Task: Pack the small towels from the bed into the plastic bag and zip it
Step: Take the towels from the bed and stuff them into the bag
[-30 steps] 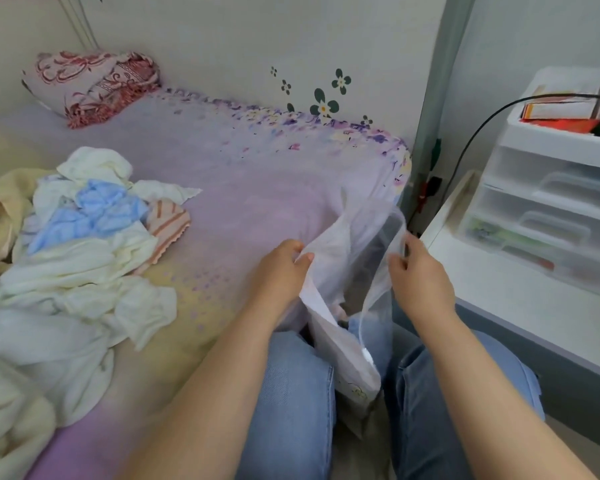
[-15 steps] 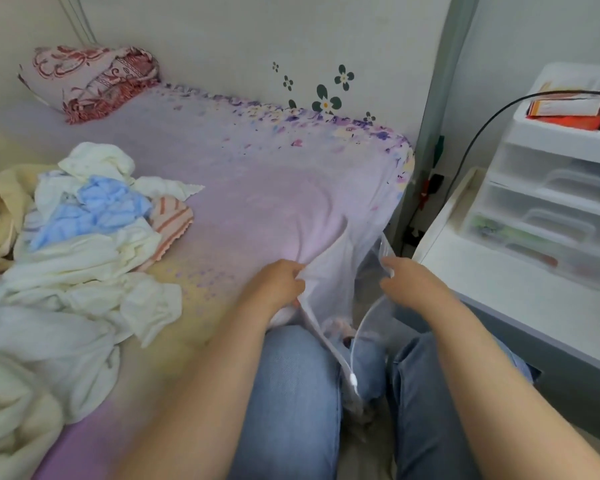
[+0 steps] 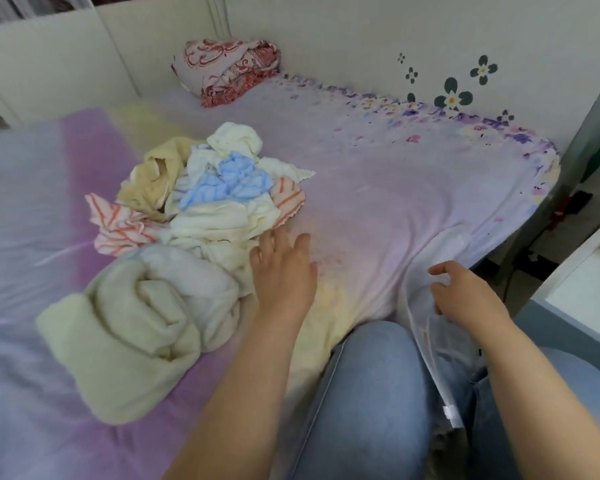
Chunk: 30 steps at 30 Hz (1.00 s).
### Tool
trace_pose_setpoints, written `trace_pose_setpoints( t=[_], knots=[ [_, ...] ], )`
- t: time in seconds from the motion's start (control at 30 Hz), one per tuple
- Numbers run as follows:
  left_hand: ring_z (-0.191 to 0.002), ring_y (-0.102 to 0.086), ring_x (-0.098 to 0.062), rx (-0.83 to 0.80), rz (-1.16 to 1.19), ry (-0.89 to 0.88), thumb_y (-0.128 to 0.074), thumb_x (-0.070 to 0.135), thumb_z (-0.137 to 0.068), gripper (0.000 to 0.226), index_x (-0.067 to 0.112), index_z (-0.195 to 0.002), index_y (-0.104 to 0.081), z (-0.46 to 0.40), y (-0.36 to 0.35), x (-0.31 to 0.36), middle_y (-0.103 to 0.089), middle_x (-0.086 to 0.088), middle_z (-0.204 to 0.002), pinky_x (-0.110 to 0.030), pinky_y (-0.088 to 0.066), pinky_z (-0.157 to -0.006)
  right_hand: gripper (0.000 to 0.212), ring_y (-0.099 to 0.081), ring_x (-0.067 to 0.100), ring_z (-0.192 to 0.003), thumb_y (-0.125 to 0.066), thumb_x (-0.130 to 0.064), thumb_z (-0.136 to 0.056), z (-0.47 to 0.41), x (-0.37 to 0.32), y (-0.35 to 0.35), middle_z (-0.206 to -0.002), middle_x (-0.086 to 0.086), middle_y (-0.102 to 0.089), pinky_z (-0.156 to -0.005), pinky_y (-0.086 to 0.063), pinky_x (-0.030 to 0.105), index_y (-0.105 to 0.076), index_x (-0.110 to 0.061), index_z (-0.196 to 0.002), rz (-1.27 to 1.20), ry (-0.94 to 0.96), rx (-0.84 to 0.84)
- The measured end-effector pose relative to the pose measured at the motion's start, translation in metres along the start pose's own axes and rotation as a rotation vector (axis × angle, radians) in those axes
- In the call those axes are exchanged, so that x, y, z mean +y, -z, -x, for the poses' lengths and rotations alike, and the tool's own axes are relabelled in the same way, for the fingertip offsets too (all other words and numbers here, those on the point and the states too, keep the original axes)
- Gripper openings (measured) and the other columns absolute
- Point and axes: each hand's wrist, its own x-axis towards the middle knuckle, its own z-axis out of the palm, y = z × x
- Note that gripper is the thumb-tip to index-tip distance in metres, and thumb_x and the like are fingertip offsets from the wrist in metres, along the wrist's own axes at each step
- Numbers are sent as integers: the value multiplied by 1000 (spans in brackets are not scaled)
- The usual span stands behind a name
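Towels [image 3: 201, 216] are lying in a loose heap on the bed [image 3: 395, 188], left of centre: cream, white, blue, orange-striped, one big cream roll nearest. Patterned pillow [image 3: 227, 69] is sitting by the far wall. Left hand [image 3: 283, 271] is hovering at the heap's right edge, fingers spread, holding nothing. Plastic bag [image 3: 430, 327] is hanging off the bed edge beside the knees; right hand [image 3: 465, 296] is pinching its rim.

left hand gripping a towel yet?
No, the left hand reaches with straight fingers toward the towel pile, beside its edge, holding nothing.
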Motion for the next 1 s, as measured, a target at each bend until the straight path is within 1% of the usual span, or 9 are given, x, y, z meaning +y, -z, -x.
trace_pose_setpoints(
  t=[0.13,0.23,0.3,0.5,0.63,0.73,0.8,0.9,1.0],
  knots=[
    [-142,-13,-32,-7,-129,210,-60,51,-86,80,29,-150,-17,-22,29,-58,-4,-4,-160,-47,-21,-110,37,-64,23,-70,-42,-17,-93,1,-10,-11,-73,4,-69,-75,-56,42,-48,-28,-127,-24,-13,-42],
    [-138,-25,-31,-138,-199,320,-60,51,-86,79,26,-149,-20,-58,34,-89,-23,-6,-155,-45,-25,-108,40,-65,25,-69,-43,-16,-92,3,-13,-14,-72,5,-69,-76,-56,46,-45,-27,-130,-49,-23,-37],
    [-128,-41,-31,-246,-229,366,-56,39,-91,51,26,-138,-41,-71,31,-98,-45,-8,-139,-44,-32,-105,46,-65,26,-67,-44,-15,-91,5,-11,-10,-71,5,-69,-75,-57,45,-40,-27,-136,-77,-22,-25],
    [-88,-57,-35,228,-23,190,-45,11,-90,44,23,-131,-52,-83,65,-58,-50,-16,-119,-36,-36,-62,57,-64,29,-68,-43,-12,-93,9,5,6,-74,10,-68,-71,-57,46,-28,-30,-145,-175,-76,48],
    [-80,-44,-19,367,460,60,-39,5,-91,42,21,-128,-49,-90,108,-13,-44,-7,-118,-28,-37,-68,60,-62,28,-67,-42,-10,-93,10,13,21,-75,13,-66,-64,-54,40,-22,-21,-149,-255,-133,96],
    [-87,-56,-13,280,1134,85,-43,0,-85,32,21,-105,-55,-93,114,25,-61,-1,-105,-32,-48,-80,54,-56,21,-61,-43,-11,-97,10,23,29,-73,12,-61,-50,-44,28,-25,-9,-148,-339,-225,136],
    [-83,-63,-12,176,1477,177,-53,0,-83,28,24,-95,-59,-83,99,60,-67,2,-93,-30,-53,-73,34,-54,20,-57,-45,-13,-97,13,33,37,-69,11,-61,-48,-42,26,-48,-3,-130,-376,-237,155],
    [-76,-61,-9,29,1518,215,-60,-3,-81,27,25,-83,-61,-52,44,114,-68,4,-84,-27,-51,-68,22,-51,20,-54,-42,-14,-98,18,43,41,-63,9,-58,-55,-46,29,-62,-14,-90,-465,-172,187],
    [-75,-60,-10,-247,1202,60,-55,-4,-73,25,12,-86,-69,-12,-27,157,-70,-8,-89,-27,-48,-71,23,-47,20,-53,-43,-13,-97,22,61,39,-59,11,-55,-55,-42,31,-63,-20,-87,-689,-164,281]
  ],
)
